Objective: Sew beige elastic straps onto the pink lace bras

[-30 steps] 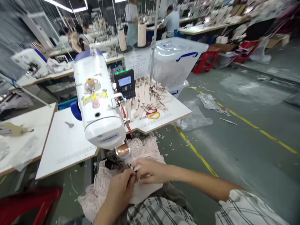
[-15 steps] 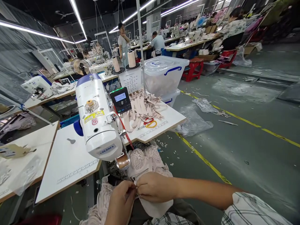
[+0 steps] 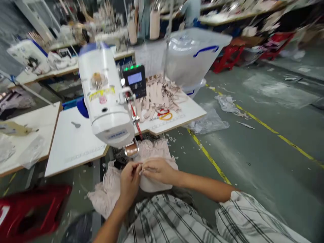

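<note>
Just off the front edge of the sewing table (image 3: 68, 140), left hand (image 3: 130, 179) and right hand (image 3: 160, 171) meet before the sewing machine (image 3: 107, 108), fingertips pinched on pale pink cloth (image 3: 153, 185), likely steadying a small section; scissors (image 3: 161, 115) near that edge, seemingly for easy reach.

The blurred fabric (image 3: 155, 185) seems pale pink; the shirt (image 3: 167, 219) is white, dark-checked.

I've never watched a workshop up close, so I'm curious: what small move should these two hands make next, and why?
Perhaps draw the left hand and right hand slightly apart, to open out the pale pink fabric between them. Both seem to pinch it, close together, in front of the sewing machine, and they largely cover the spot.
</note>
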The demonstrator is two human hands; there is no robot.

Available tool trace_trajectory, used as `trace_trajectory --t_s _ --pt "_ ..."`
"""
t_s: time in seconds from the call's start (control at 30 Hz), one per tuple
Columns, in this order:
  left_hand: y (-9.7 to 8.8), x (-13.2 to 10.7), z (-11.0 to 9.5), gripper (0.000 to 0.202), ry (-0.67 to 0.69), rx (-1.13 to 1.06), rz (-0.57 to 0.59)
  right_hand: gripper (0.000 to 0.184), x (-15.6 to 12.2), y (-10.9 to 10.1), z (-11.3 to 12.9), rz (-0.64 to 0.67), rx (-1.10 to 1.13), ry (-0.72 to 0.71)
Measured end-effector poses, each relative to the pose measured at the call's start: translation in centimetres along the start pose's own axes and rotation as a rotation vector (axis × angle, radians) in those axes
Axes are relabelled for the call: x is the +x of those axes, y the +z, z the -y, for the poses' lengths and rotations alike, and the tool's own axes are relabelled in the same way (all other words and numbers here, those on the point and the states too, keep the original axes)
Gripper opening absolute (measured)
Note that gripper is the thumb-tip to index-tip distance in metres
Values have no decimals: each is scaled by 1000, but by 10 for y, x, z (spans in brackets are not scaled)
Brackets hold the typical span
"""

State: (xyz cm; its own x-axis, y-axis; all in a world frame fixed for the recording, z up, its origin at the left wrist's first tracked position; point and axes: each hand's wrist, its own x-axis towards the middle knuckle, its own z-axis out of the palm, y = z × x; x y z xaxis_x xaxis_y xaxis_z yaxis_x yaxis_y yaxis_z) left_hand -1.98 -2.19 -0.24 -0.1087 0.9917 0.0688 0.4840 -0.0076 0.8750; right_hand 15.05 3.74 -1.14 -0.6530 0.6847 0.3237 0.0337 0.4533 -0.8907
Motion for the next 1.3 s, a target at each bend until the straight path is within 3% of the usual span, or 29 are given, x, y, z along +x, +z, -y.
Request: trace_trajectory --t_s 0.1,0.2,0.47,0.57,0.7,0.8,1.03,1.3 --pt "-5 4 4 23 122 156 2 17 -2 -3 3 34 11 82" --pt "-5 5 11 23 177 162 -9 16 -3 -4 6 33 -4 147" --pt "-2 3 10 21 144 73 8 21 2 -11 5 14 12 237" --pt "-6 4 6 20 168 177 -32 25 9 -23 3 23 -139 238" --pt "-16 6 -4 18 313 335 -24 25 25 -39 3 56 -315 202" --pt "-22 9 -11 16 367 388 -23 21 33 -44 6 125 -190 220" --pt "-28 16 -12 16 335 376 37 20 39 -47 8 283 54 349" --pt "-30 23 -11 7 339 305 114 20 40 -51 8 367 67 407"
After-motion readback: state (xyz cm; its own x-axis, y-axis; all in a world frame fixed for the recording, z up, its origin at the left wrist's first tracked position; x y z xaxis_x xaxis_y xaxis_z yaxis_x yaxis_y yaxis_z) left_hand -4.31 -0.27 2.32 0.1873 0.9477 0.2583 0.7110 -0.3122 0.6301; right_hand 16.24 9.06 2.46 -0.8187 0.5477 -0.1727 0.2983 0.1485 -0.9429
